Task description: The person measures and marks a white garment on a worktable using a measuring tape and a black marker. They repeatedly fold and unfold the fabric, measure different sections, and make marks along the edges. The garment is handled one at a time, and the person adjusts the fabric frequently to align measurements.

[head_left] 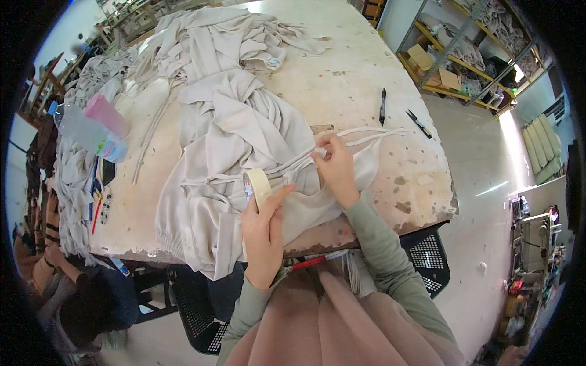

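A pale grey garment (244, 131) lies bunched over the table in front of me, its lower edge reaching the near side. My left hand (264, 236) is closed around a roll of cream tape (260, 188) and rests over the cloth. Just right of it, my right hand (337, 168) pinches at the garment's thin fabric ties (293, 163), fingertips and thumb together. What exactly lies between those fingertips is too small to make out. Loose tie ends (373, 132) stretch to the right beyond that hand.
Two black pens, one upright in view (383, 107) and one slanted (419, 124), lie on the stained table (421, 177). Left stand a clear bottle (85, 129) and pink cup (107, 116). Black perforated chairs (427, 259) flank me. Another person (79, 299) sits lower left; shelves (448, 55) stand far right.
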The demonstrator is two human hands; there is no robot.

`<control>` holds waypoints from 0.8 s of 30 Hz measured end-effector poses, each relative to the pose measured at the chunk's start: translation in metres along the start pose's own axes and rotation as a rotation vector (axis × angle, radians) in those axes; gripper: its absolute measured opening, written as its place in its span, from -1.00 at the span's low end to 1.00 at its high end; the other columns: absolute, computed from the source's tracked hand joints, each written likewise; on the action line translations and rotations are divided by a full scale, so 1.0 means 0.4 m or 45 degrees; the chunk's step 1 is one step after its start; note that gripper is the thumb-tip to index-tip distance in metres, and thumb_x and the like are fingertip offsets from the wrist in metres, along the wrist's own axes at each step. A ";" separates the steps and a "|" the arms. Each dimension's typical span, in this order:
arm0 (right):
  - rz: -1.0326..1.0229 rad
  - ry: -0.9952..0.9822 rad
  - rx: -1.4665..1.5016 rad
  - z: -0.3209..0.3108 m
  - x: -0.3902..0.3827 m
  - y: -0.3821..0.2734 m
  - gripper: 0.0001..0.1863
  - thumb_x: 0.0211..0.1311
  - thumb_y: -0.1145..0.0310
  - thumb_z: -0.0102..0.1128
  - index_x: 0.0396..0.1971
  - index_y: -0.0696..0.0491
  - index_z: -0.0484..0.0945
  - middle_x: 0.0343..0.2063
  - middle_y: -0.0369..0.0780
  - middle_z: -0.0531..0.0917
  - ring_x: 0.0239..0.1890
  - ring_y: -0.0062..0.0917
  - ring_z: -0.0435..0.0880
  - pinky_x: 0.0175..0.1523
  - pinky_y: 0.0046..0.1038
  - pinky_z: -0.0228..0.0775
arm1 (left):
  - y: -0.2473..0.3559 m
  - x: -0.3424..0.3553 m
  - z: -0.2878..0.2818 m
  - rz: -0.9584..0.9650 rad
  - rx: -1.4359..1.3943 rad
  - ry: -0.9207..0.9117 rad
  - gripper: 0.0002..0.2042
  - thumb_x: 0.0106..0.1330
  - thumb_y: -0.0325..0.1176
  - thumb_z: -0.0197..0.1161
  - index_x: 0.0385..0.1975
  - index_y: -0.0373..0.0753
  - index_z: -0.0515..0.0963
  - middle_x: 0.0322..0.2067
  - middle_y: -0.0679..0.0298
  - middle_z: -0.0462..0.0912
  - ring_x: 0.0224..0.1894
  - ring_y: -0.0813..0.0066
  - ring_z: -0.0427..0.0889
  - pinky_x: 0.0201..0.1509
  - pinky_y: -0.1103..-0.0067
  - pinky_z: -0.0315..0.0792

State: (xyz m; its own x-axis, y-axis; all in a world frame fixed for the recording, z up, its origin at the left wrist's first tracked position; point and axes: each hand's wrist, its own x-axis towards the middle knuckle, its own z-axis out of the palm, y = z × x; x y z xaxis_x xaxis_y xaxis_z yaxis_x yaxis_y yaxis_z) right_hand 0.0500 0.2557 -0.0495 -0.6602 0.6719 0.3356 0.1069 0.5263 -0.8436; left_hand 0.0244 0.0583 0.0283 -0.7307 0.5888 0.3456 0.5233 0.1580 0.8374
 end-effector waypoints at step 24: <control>0.306 0.017 0.600 -0.084 -0.101 -0.266 -0.85 0.16 0.48 0.23 -0.28 0.20 0.54 -0.34 -0.24 0.62 -0.33 -0.64 0.57 -0.17 -0.58 0.41 | 0.074 0.061 0.046 -0.187 0.053 0.122 -0.89 0.15 -0.36 0.27 -0.33 -0.12 0.58 -0.38 0.17 0.46 -0.22 0.21 0.43 -0.15 0.37 0.19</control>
State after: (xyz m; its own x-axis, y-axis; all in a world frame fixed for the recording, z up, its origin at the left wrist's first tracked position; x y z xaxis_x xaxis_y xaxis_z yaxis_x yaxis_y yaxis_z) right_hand 0.0903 0.1902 0.0410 -0.6482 0.7532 0.1121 -0.0935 0.0673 -0.9933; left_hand 0.0302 0.0919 0.0536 -0.8378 0.4794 0.2612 0.4242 0.2705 0.8642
